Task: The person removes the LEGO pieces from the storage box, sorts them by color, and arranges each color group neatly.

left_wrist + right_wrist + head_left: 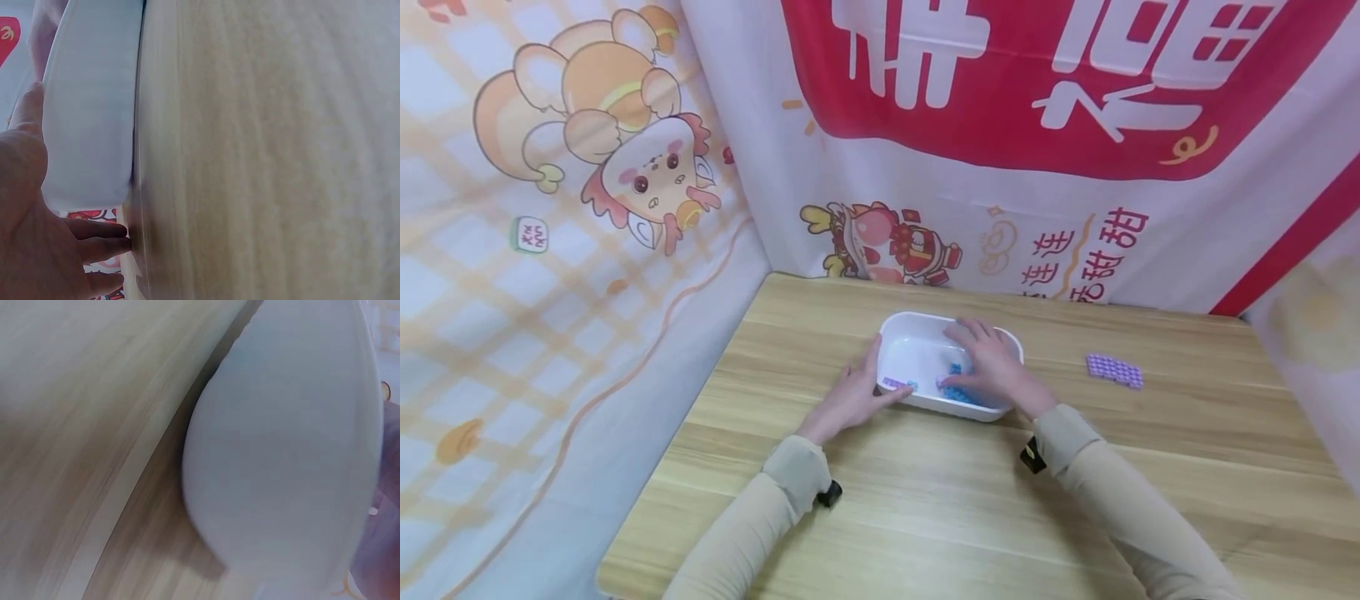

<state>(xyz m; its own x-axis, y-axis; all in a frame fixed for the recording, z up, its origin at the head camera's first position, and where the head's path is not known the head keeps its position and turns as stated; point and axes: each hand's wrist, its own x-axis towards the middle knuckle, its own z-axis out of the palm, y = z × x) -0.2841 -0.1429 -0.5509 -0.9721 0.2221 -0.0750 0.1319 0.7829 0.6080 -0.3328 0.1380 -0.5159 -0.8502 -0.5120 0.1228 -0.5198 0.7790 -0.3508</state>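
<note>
A white basin (917, 350) sits on the wooden table with small blue toy pieces (959, 395) in its right half and a small purple and blue piece (897, 384) at the front left inside. My left hand (852, 398) holds the basin's left end, thumb over the front rim and other fingers along the outside of the end wall. Over the right rim, my right hand (988, 360) reaches in, fingers spread above the blue pieces and thumb low beside them. Its palm side is hidden. In the right wrist view the basin's outer wall (281, 444) covers most of that hand.
A purple studded plate (1114, 371) lies on the table (925, 508) to the right of the basin. Behind the table hangs a printed cloth (760, 167), and another patterned cloth (550, 333) runs along the left side.
</note>
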